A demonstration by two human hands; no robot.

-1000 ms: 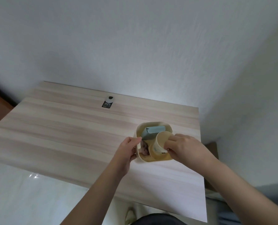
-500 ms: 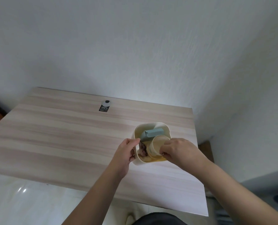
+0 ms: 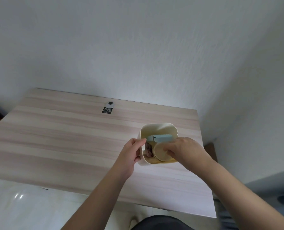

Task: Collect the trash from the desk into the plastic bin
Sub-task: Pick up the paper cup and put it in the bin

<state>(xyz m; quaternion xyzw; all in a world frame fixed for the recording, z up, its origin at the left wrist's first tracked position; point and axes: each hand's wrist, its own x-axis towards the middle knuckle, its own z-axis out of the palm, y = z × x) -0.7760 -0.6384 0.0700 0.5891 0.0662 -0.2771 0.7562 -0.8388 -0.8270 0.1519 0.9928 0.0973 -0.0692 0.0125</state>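
Both hands' grip closed: bin (image 3: 159, 128), cup (image 3: 161, 154)

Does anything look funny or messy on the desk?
No spills or breakage. One small black-and-white tag lies alone near the desk's far edge, outside the bin. In the bin, a paper cup lies tipped on its side under the right hand. The left hand grips the rim.
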